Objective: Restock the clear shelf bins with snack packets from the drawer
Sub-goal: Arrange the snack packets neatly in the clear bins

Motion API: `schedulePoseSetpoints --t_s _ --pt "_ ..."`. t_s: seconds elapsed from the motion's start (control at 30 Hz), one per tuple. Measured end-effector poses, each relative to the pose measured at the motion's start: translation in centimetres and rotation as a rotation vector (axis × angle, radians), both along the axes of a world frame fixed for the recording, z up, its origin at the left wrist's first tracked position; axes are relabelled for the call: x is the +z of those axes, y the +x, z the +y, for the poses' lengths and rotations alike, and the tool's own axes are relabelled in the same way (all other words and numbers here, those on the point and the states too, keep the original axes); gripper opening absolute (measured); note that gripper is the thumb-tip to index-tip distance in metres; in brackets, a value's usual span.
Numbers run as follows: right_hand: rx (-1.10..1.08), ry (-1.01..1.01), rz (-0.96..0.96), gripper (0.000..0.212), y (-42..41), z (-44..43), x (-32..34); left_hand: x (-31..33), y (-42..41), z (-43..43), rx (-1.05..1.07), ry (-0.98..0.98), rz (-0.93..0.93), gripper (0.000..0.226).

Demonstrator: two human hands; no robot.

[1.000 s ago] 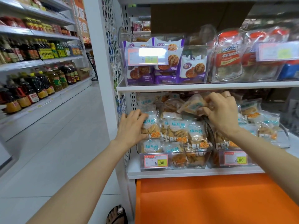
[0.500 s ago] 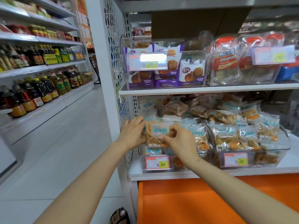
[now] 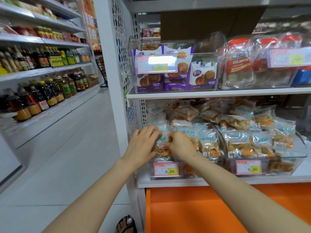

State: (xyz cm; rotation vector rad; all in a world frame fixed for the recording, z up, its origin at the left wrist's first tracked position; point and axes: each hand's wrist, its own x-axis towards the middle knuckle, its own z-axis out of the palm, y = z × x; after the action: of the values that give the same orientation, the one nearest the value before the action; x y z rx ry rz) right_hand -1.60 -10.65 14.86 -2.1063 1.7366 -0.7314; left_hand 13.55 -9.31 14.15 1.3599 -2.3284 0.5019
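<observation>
Right hand (image 3: 180,145) neared left hand (image 3: 143,146); both grip one packet (image 3: 162,153) atop packed bin (image 3: 205,167).

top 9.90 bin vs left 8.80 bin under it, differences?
Contents: the 9.90 bin holds purple-and-white biscuit packets; the left 8.80 bin holds clear packets of golden-brown snacks.
Fill: the 9.90 bin's packets barely top its rim; the 8.80 bin is heaped far above its rim.
Handling: left hand and right hand grip a packet at the 8.80 bin; nothing touches the 9.90 bin.
Shared: clear plastic, red-and-yellow price tag in front.
</observation>
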Motion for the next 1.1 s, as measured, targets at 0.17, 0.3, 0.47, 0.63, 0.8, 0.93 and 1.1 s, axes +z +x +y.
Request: schedulePoseSetpoints --t_s 0.17,0.3,0.47,0.63,0.8,0.93,1.1 --pt "0.053 -0.289 -0.076 0.051 -0.7 1.1 -1.1 0.4 -0.1 0.5 0.053 0.018 -0.012 0.065" --pt "0.234 -0.317 0.027 0.076 -2.3 1.6 -1.0 0.5 -0.2 0.5 0.068 0.051 0.000 0.070" --pt "0.234 -0.299 0.189 0.071 -2.1 0.6 -2.0 0.6 0.0 0.1 0.096 0.107 -0.021 0.074" --pt "0.213 -0.390 0.293 0.062 -2.1 0.1 -1.6 0.9 0.3 -0.2 0.091 0.089 -0.067 0.075" --pt "0.309 -0.485 0.428 0.069 -3.6 -0.3 -1.2 0.3 -0.3 -0.2 0.114 0.103 -0.031 0.073" --pt "0.119 -0.643 0.262 0.046 -7.6 -0.9 0.7 0.6 -0.5 0.1 0.111 0.110 -0.006 0.072" --pt "-0.020 -0.190 0.266 0.081 -10.8 -1.3 1.4 1.0 -0.8 0.6 0.120 0.087 -0.011 0.066"
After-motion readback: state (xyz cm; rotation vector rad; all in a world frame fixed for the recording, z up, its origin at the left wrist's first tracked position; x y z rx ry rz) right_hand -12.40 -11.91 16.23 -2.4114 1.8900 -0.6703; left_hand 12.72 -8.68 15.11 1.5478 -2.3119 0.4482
